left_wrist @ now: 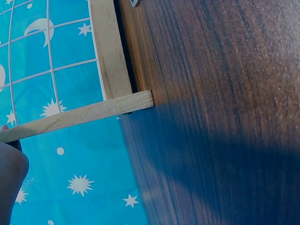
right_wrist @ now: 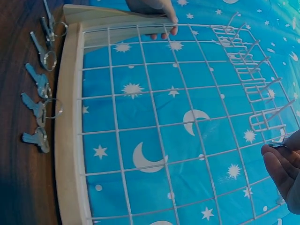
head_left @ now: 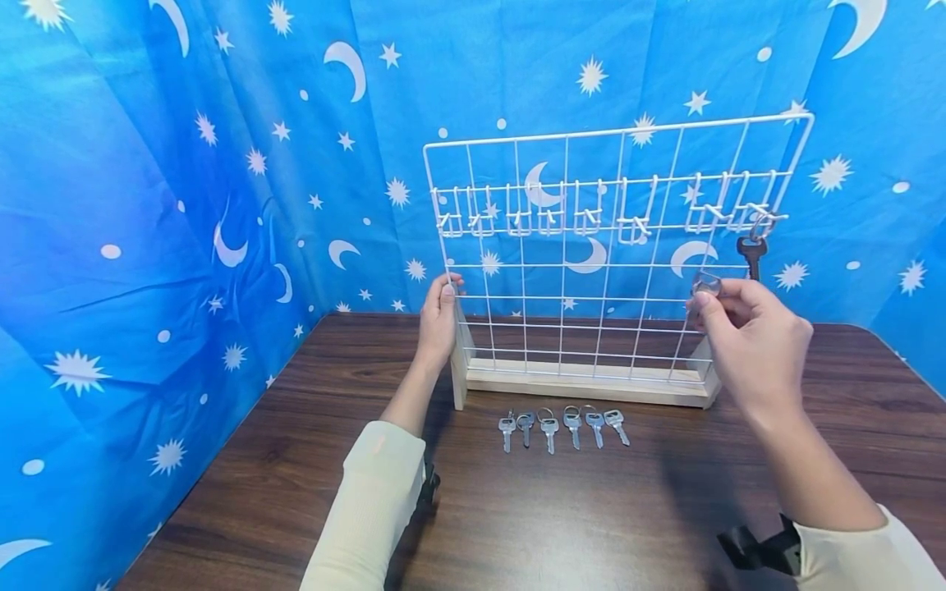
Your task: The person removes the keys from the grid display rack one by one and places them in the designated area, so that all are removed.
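A white wire grid rack with a row of hooks stands upright in a wooden base. My left hand grips the rack's left wooden side post, thumb in front. In front of the grid's right part, my right hand pinches a silver key between thumb and fingers; most of it is hidden, and in the right wrist view only a thin metal edge shows. Just above that hand, a dark key hangs by its ring from the rightmost hook.
Several silver keys, some with visible rings, lie in a row on the brown wooden table before the base. Behind the rack and along the left hangs a blue cloth with white moons and stars.
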`<move>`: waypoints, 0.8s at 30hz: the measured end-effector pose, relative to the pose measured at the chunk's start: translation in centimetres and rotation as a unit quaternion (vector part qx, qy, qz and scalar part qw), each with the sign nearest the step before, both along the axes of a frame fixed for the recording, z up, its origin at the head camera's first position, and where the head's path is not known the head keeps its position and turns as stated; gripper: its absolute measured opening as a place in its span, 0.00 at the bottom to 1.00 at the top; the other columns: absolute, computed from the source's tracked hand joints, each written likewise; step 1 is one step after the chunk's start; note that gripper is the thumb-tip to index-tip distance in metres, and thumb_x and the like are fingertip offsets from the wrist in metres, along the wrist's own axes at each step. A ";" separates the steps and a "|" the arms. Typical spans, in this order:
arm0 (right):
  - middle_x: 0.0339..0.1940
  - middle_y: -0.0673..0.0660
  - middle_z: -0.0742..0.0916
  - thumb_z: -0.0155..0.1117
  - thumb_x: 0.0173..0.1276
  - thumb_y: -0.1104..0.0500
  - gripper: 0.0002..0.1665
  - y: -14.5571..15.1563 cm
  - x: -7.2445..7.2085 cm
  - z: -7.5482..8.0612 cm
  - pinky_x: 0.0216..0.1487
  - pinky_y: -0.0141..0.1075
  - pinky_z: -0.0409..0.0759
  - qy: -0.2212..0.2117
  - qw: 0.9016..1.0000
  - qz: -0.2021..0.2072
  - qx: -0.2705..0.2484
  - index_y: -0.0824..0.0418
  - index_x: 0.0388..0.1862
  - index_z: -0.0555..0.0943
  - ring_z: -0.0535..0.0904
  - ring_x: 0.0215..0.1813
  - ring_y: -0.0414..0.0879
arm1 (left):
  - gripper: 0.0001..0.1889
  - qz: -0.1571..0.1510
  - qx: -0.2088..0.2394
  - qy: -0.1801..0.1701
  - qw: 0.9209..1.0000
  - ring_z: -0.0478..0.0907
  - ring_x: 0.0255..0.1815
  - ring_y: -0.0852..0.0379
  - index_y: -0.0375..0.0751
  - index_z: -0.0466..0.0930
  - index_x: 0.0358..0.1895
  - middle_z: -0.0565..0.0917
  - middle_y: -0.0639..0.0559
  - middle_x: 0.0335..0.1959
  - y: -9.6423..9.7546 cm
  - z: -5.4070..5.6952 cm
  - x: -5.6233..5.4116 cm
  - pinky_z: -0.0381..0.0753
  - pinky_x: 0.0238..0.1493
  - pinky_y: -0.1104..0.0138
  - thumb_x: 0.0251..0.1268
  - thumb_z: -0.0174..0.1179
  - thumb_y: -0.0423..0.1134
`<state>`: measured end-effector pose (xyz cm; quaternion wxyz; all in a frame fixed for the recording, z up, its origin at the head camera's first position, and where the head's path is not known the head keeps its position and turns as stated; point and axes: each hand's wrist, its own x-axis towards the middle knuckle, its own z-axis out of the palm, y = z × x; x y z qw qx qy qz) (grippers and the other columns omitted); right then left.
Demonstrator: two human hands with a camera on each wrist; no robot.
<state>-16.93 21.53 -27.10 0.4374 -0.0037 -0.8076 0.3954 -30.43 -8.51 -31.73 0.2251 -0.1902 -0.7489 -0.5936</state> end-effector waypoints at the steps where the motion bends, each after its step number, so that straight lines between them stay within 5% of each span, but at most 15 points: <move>1: 0.32 0.63 0.86 0.60 0.65 0.59 0.12 0.0 0.0 -0.2 0.29 0.14 0.67 -0.002 1.000 0.000 0.001 0.68 0.41 0.82 0.71 0.26 0.16 | 0.16 0.002 -0.001 0.001 1.000 0.72 0.54 0.42 0.30 0.68 0.54 0.74 0.37 0.52 0.1 0.4 0.5 0.67 0.57 0.55 0.76 0.35 0.36; 4: 0.31 0.62 0.86 0.60 0.65 0.59 0.12 0.1 -0.1 -0.8 0.29 0.14 0.67 -0.009 1.000 0.000 0.004 0.67 0.40 0.82 0.71 0.26 0.17 | 0.16 0.007 -0.006 0.002 1.000 0.71 0.54 0.41 0.29 0.67 0.54 0.73 0.35 0.51 0.3 1.0 1.3 0.67 0.57 0.55 0.76 0.34 0.34; 12: 0.31 0.64 0.86 0.61 0.65 0.61 0.11 -0.1 -0.1 -2.2 0.26 0.14 0.66 -0.020 1.000 0.009 0.010 0.69 0.38 0.81 0.69 0.26 0.13 | 0.17 -0.002 0.009 0.004 1.000 0.72 0.54 0.44 0.33 0.69 0.55 0.74 0.38 0.52 -0.3 -1.2 -1.6 0.67 0.57 0.53 0.76 0.35 0.39; 24: 0.31 0.65 0.86 0.61 0.65 0.62 0.10 -0.2 -0.1 -3.7 0.25 0.14 0.66 -0.050 0.998 0.011 0.023 0.69 0.40 0.81 0.66 0.26 0.11 | 0.20 0.007 -0.004 0.012 1.000 0.72 0.53 0.49 0.34 0.68 0.55 0.74 0.41 0.52 -0.3 -1.6 -1.9 0.68 0.56 0.57 0.76 0.34 0.45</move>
